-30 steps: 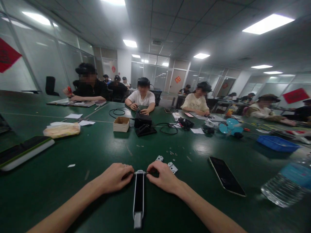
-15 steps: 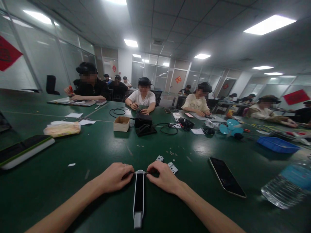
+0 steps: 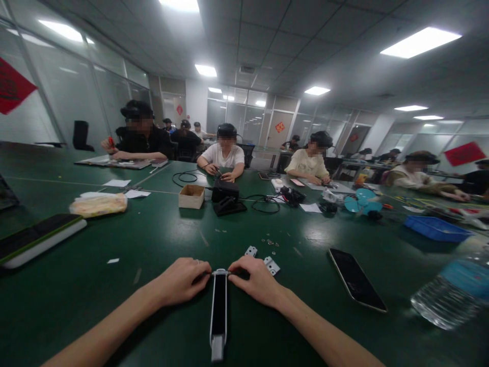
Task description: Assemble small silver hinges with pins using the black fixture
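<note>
Right hand (image 3: 256, 276) has shifted slightly inward, fingertips now nearer the long slim black bar with white edging (image 3: 219, 306); left hand (image 3: 183, 280) about the same. Bar lies on the dark green tabletop (image 3: 164, 339), lengthwise toward the wearer, between the forearms, light grey block (image 3: 217, 348) at its near end. Both hands narrow, thumb and finger pinched at either side of the bar's far end; each grips a tiny piece, too small to identify. Beyond the right hand: flat pale metal plates with holes (image 3: 272, 265), then scattered small metal rings (image 3: 270, 242). Farther right: black-screened smartphone (image 3: 357, 279), clear plastic bottle with blue label (image 3: 446, 293).
</note>
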Available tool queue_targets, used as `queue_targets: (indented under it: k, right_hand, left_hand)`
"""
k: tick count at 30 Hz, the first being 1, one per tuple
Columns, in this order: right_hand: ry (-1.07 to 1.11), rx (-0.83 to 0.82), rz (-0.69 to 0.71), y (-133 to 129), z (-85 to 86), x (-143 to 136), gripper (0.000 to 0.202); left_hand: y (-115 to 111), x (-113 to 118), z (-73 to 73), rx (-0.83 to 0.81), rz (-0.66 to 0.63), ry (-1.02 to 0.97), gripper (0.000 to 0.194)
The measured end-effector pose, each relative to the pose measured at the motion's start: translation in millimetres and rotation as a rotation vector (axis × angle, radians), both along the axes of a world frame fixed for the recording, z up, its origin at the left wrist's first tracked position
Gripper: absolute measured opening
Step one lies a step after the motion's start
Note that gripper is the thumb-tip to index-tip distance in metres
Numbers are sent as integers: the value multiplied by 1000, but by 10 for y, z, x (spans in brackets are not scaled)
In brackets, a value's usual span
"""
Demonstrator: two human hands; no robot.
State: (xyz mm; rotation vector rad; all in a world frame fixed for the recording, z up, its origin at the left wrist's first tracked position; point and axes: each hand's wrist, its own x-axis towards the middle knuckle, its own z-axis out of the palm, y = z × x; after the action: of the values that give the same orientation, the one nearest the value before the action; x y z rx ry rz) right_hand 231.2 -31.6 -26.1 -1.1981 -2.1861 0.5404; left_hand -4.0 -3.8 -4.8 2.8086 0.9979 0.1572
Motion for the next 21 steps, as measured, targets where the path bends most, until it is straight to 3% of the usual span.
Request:
queue_targets:
  k: [7, 12, 16, 19, 21]
  right_hand:
    - [-30, 21, 12, -1, 10, -26, 13]
    - [-94, 163, 55, 60, 118, 140, 27]
    - [-147, 266, -167, 295, 101, 606, 15]
    - [-239, 212, -383, 471, 9, 1013, 16]
    - [-263, 185, -429, 537, -48, 1196, 16]
  left_hand:
    - [-6, 0, -8, -4, 13, -14, 24]
    - [-9, -3, 21, -37, 10, -42, 27]
    - [-1, -8, 31, -46, 2, -61, 27]
    - [6, -12, 32, -40, -4, -63, 28]
    - [8, -14, 35, -38, -5, -62, 28]
